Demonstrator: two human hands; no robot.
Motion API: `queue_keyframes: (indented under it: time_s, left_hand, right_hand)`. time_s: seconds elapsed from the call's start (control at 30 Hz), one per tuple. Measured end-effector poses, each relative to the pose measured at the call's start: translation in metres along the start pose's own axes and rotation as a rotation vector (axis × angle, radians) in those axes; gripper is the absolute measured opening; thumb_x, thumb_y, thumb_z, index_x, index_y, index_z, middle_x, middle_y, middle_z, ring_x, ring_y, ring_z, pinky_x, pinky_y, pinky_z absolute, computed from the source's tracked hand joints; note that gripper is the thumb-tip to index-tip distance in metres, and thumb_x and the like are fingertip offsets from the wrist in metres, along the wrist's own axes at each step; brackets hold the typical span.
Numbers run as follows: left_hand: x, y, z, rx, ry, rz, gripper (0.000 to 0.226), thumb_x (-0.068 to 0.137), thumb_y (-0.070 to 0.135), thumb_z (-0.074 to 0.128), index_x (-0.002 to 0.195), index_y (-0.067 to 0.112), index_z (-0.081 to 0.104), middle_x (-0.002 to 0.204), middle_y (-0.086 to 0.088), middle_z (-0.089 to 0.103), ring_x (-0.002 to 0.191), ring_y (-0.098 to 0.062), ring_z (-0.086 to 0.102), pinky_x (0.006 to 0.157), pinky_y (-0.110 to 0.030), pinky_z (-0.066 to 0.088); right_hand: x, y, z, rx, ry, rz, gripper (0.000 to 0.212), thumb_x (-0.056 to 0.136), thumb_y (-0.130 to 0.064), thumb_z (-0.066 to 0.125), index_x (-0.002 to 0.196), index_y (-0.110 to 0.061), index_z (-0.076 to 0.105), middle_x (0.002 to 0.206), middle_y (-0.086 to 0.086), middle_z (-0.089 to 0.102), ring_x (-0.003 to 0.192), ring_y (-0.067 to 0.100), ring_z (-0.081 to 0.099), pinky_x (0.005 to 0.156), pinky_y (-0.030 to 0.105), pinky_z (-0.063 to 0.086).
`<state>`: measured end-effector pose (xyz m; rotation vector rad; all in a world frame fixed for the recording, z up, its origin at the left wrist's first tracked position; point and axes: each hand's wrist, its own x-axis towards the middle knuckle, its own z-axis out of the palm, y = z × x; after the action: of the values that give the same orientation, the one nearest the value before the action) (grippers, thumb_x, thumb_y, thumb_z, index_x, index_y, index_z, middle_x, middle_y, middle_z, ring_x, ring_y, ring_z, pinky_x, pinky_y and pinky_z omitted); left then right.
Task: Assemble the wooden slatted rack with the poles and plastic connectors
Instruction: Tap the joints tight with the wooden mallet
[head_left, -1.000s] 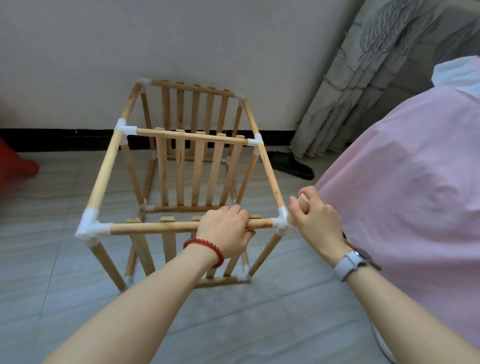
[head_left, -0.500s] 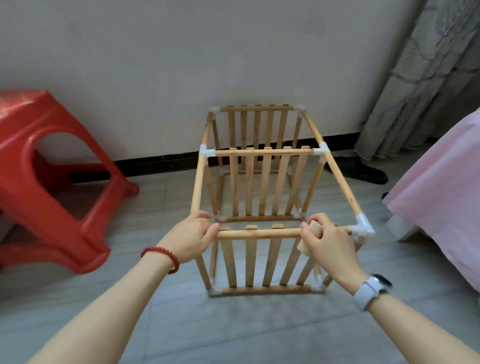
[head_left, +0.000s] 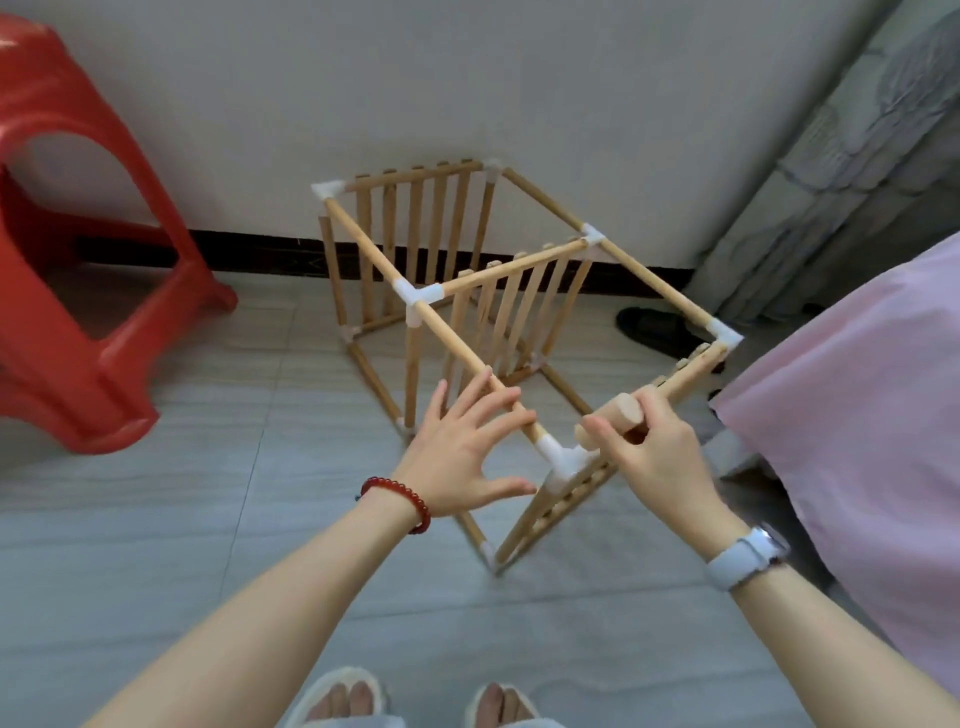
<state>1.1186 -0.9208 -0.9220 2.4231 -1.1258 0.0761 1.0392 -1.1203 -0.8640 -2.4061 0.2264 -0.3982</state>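
The wooden slatted rack (head_left: 509, 296) stands on the tiled floor, a box frame of poles joined by white plastic connectors, turned so one corner faces me. My left hand (head_left: 467, 447) is spread with straight fingers over the near left top pole (head_left: 457, 343), fingertips touching it. My right hand (head_left: 649, 447) grips the near right top pole (head_left: 691, 374) and also holds a short wooden cylinder (head_left: 610, 418) that sticks out over its knuckles. The near corner connector (head_left: 563, 457) sits between both hands.
A red plastic stool (head_left: 78, 249) stands at the left. A pink cloth-covered surface (head_left: 857, 415) fills the right side, with a grey curtain (head_left: 841, 171) behind it and a dark shoe (head_left: 654, 322) on the floor. My slippered feet (head_left: 415, 701) are at the bottom edge.
The rack has been turned so a corner now faces me. My left hand let go of the front pole and spread open; my right hand still grips its pole with the wooden cylinder.
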Motion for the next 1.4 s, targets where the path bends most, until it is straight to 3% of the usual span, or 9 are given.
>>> queue_keyframes:
  time_s: [0.23,0.43,0.5,0.6,0.77,0.9,1.07,1.23,1.4]
  left_hand:
    - [0.034,-0.001,0.009,0.022,0.119,-0.018,0.032,0.088,0.054,0.045,0.109,0.037,0.063,0.114,0.011,0.053,0.135,-0.01,0.027,0.113,-0.054,-0.008]
    - [0.036,-0.003,0.019,-0.079,0.215,0.012,0.026,0.086,0.048,0.055,0.102,0.032,0.068,0.104,0.008,0.056,0.126,-0.016,0.039,0.114,-0.056,-0.001]
    - [0.037,-0.003,0.019,-0.092,0.22,0.003,0.025,0.086,0.046,0.056,0.102,0.031,0.068,0.103,0.008,0.055,0.126,-0.015,0.038,0.114,-0.056,0.0]
    - [0.034,0.001,0.019,-0.125,0.203,-0.011,0.024,0.087,0.045,0.056,0.103,0.031,0.067,0.105,0.007,0.054,0.126,-0.014,0.036,0.114,-0.054,-0.001]
    - [0.037,-0.001,0.019,-0.146,0.204,-0.017,0.025,0.087,0.044,0.056,0.106,0.031,0.066,0.108,0.008,0.054,0.128,-0.011,0.033,0.114,-0.048,-0.008]
    - [0.033,-0.005,0.017,-0.149,0.181,-0.017,0.028,0.088,0.043,0.055,0.111,0.032,0.064,0.114,0.008,0.054,0.132,-0.011,0.03,0.115,-0.05,-0.006]
    - [0.034,-0.004,0.018,-0.141,0.163,-0.007,0.036,0.09,0.043,0.053,0.124,0.033,0.057,0.125,0.011,0.053,0.139,-0.01,0.022,0.114,-0.047,-0.011]
    - [0.031,-0.013,0.011,-0.028,0.13,0.026,0.048,0.09,0.045,0.052,0.134,0.026,0.048,0.14,0.012,0.045,0.141,-0.007,0.019,0.116,-0.045,-0.01]
    - [0.04,-0.049,-0.003,0.113,0.087,-0.114,0.079,0.084,0.057,0.052,0.148,0.028,0.017,0.157,0.0,0.002,0.144,-0.016,-0.008,0.113,-0.045,-0.012]
  right_hand:
    - [0.016,-0.019,-0.013,-0.209,-0.007,-0.021,0.021,0.091,-0.034,0.052,0.094,-0.015,0.044,0.074,0.001,0.058,0.076,0.031,0.06,0.067,0.04,0.046]
    - [0.048,-0.047,-0.053,-0.019,0.606,-0.283,0.024,0.087,-0.042,0.049,0.097,-0.022,0.04,0.076,-0.027,0.056,0.066,-0.001,0.052,0.065,0.023,0.042]
    - [0.025,-0.038,-0.021,-0.195,0.548,-0.343,0.029,0.088,-0.032,0.049,0.095,-0.003,0.048,0.076,-0.008,0.065,0.06,0.005,0.057,0.058,0.031,0.047]
    - [-0.009,-0.019,0.016,-0.436,0.12,-0.206,0.027,0.09,-0.023,0.059,0.098,0.002,0.052,0.06,0.014,0.059,0.052,0.037,0.06,0.046,0.034,0.041]
    - [0.034,-0.03,-0.025,-0.082,0.579,-0.284,0.033,0.089,-0.041,0.047,0.096,-0.009,0.049,0.069,-0.013,0.06,0.064,-0.001,0.056,0.062,0.015,0.044]
    - [-0.017,-0.016,0.021,-0.319,0.123,-0.041,0.031,0.089,-0.023,0.059,0.101,0.005,0.057,0.068,0.019,0.063,0.065,0.039,0.063,0.059,0.039,0.047]
    - [0.026,-0.034,-0.017,-0.074,0.524,-0.26,0.024,0.089,-0.043,0.048,0.096,-0.02,0.042,0.068,-0.018,0.056,0.056,0.003,0.055,0.049,0.026,0.042]
    - [-0.006,-0.013,0.025,-0.402,0.172,-0.176,0.024,0.086,-0.026,0.062,0.089,-0.003,0.057,0.051,0.01,0.057,0.046,0.036,0.058,0.046,0.029,0.039]
    - [0.021,-0.008,0.018,-0.268,0.144,-0.163,0.022,0.087,-0.034,0.057,0.092,-0.014,0.049,0.052,-0.009,0.045,0.054,0.03,0.057,0.047,0.03,0.035]
